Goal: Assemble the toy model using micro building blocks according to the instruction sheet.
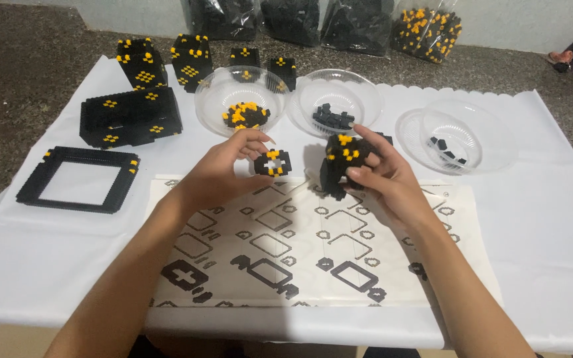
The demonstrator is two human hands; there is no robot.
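Near edge of worktop: white instruction sheet printed with black block diagrams. Above it, left hand pinches a small flat black-and-yellow brick ring between fingertips; right hand grips a black brick cube with yellow studs. Beyond: three clear plastic bowls of loose bricks. Far left: finished black brick boxes.

Bright even light, soft shadows, sharp
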